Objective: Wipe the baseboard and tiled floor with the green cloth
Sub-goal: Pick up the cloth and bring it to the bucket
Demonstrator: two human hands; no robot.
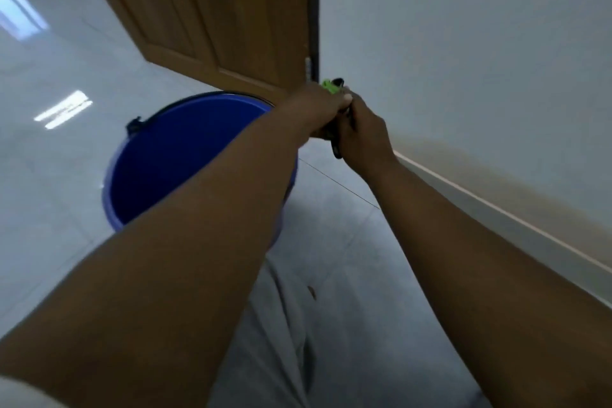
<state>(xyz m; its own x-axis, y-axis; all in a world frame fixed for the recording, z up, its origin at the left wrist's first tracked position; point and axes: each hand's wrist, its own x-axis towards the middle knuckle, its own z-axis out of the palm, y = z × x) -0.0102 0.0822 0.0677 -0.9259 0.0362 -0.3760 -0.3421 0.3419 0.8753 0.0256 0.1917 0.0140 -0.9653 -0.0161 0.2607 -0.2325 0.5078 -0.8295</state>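
Observation:
Both my hands are stretched out in front of me and clasped together around the green cloth [329,87]. Only a small bright green tip with a dark edge sticks out above my fingers, and a dark end hangs below them. My left hand [318,109] grips the cloth from the left and my right hand [362,136] grips it from the right, held in the air near the blue bucket's far rim. The baseboard [496,228] runs along the foot of the white wall on the right. The pale tiled floor [49,175] spreads to the left.
A blue bucket [185,156] with a black handle stands on the floor under my left forearm. A brown wooden door [215,16] stands beyond it, meeting the white wall [463,43]. My pale-trousered legs fill the bottom centre.

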